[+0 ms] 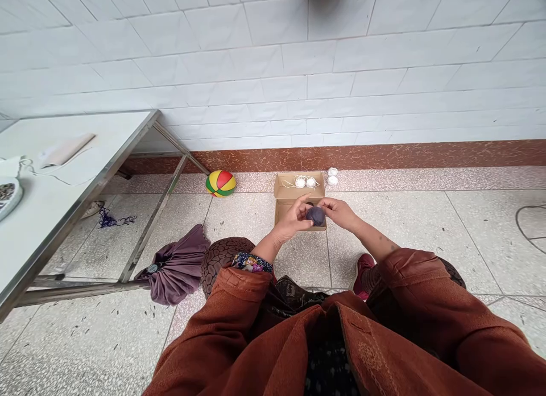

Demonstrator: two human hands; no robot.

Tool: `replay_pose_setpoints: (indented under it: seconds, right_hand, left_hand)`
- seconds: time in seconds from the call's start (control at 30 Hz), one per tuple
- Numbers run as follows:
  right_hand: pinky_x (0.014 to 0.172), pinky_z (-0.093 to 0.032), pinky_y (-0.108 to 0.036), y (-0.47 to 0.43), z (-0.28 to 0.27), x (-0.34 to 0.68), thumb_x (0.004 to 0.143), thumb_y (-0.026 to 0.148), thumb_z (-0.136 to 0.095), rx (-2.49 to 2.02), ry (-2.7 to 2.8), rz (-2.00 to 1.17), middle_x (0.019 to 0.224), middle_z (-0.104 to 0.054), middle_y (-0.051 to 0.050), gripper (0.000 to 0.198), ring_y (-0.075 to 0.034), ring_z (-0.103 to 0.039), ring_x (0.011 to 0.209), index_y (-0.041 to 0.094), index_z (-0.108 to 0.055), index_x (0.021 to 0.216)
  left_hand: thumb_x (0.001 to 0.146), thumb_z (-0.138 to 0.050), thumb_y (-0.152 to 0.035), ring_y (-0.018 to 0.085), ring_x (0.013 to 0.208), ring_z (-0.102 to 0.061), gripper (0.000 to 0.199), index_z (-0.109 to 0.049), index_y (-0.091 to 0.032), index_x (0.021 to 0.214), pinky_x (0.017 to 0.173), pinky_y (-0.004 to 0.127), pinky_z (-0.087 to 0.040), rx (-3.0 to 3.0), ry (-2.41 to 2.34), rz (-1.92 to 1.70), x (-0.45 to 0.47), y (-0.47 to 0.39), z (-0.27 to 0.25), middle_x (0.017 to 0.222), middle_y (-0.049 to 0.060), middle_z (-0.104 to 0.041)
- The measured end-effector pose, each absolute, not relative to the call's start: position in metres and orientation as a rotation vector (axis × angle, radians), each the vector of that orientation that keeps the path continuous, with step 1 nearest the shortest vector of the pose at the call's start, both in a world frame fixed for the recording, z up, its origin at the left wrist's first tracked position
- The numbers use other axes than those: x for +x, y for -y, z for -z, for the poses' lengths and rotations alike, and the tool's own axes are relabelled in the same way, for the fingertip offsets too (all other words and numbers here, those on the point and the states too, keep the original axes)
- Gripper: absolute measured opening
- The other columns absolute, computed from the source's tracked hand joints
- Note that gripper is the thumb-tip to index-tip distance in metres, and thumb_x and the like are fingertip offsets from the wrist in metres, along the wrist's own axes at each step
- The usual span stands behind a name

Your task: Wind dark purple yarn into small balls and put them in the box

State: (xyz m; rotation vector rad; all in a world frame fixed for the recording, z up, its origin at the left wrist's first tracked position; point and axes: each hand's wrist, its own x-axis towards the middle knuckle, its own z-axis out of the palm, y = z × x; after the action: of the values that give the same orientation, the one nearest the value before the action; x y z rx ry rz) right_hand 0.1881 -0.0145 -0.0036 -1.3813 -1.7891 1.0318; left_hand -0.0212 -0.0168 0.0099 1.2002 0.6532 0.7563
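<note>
A dark purple ball of yarn (316,215) is held in my left hand (293,221), its thumb and fingers curled around the left side. At the ball's right edge, the fingertips of my right hand (342,214) are pinched together, seemingly on its yarn; the strand is too fine to make out. Below and behind both hands, an open cardboard box (280,210) stands on the floor, partly hidden by them. Two white yarn balls (306,182) with loose strands lie at its raised back flap. More white balls (332,176) sit just right of the box.
A metal-framed table (128,140) stands at the left. Near its legs are a multicoloured ball (220,183), a purple gathered cloth bag (181,265) and tangled purple yarn (111,218). A tiled wall (264,71) rises behind the box. A dark cable (521,222) lies far right.
</note>
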Motion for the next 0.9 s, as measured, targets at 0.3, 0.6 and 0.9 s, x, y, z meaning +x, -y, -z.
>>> replay_pose_setpoints:
  seconds: [0.3, 0.6, 0.9]
  right_hand:
    - [0.072, -0.043, -0.028, 0.032, -0.002, 0.175, 0.093, 0.030, -0.057, -1.007, 2.287, -1.027, 0.077, -0.062, -0.001, 0.019, -0.017, -0.058, 0.074, 0.021, -0.065, 0.078]
    - [0.071, -0.046, -0.029, 0.023, -0.027, 0.185, 0.092, 0.043, -0.060, -1.084, 1.817, -1.186, 0.082, -0.066, -0.002, 0.025, -0.016, -0.058, 0.073, 0.020, -0.068, 0.089]
    - [0.072, -0.044, -0.030, 0.014, 0.006, 0.185, 0.091, 0.031, -0.054, -1.437, 1.819, -0.965, 0.075, -0.063, -0.001, 0.020, -0.018, -0.058, 0.074, 0.020, -0.062, 0.076]
  left_hand:
    - [0.067, -0.070, -0.024, 0.019, 0.095, -0.061, 0.042, -0.065, -0.015, 0.108, 0.084, 0.032, -0.050, 1.128, -1.045, -0.932, -0.021, 0.006, 0.004, 0.104, 0.007, -0.067]
    - [0.061, -0.079, -0.021, 0.019, 0.088, -0.061, 0.087, -0.045, -0.021, 0.142, 0.078, 0.033, -0.048, 1.453, -0.873, -0.621, -0.018, 0.012, 0.006, 0.103, 0.006, -0.065]
    - [0.068, -0.074, -0.024, 0.020, 0.100, -0.060, 0.053, -0.062, -0.019, 0.119, 0.087, 0.034, -0.050, 1.061, -0.635, -0.762, -0.019, 0.018, -0.011, 0.111, 0.008, -0.065]
